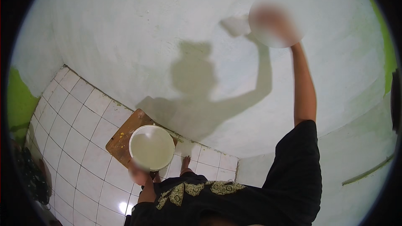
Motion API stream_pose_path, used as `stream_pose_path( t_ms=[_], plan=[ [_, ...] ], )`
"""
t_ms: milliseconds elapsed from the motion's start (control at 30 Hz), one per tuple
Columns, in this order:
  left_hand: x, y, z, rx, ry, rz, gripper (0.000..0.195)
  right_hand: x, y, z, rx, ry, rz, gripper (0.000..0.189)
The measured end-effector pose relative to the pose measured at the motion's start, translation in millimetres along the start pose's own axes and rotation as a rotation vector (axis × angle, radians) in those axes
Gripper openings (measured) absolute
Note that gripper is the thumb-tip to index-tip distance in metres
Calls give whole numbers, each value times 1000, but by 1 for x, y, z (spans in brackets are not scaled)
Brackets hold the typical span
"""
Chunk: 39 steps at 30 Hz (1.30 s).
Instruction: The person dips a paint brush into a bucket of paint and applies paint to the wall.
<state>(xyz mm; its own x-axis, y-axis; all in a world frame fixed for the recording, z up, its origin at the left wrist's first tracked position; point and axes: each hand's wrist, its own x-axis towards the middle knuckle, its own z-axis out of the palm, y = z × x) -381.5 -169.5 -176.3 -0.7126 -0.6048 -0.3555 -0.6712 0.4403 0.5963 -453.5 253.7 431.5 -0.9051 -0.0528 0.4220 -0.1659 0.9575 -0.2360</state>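
Observation:
My right hand (270, 22) is raised high against the whitish wall (125, 31), at the end of an outstretched arm. A blur covers it; the shadow beside it shows a flat, wide tool projecting to the left, but its kind is hidden. Low down, my left hand (138, 173), also blurred, is at the near rim of a round white bucket (172, 155) and seems to grip it. Pale, off-white liquid (152, 149) fills much of the bucket. Under it is a square wooden board or stool top (121, 141) spotted with yellow.
White floor tiles (84, 138) meet the wall along a rough, stained edge. Bright green paint shows on the left wall (19, 97) and at the far right (388, 47). Dark patterned cloth (34, 175) lies at lower left. My bare foot (186, 162) stands near the bucket.

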Motion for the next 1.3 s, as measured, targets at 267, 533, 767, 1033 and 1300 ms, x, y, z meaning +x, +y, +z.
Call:
stream_pose_path(
  t_ms=[267, 533, 767, 1033, 1300],
  plan=[
    [-3, 1, 1, 20, 26, -16, 66, -30, 57, 125, -10, -179, 178, 14],
    [-2, 4, 3, 9, 19, -9, 64, -6, -12, -46, -193, 150, 158, 10],
    [-3, 5, -6, 26, 4, -17, 64, -29, 7, 60, -31, -96, 189, 9],
    [-5, 5, -4, 15, 39, 4, 64, -22, 38, 46, -70, -45, 132, 9],
    [0, 4, -5, 41, 44, -10, 66, 0, -21, -23, -203, 380, -1, 16]
  ],
)
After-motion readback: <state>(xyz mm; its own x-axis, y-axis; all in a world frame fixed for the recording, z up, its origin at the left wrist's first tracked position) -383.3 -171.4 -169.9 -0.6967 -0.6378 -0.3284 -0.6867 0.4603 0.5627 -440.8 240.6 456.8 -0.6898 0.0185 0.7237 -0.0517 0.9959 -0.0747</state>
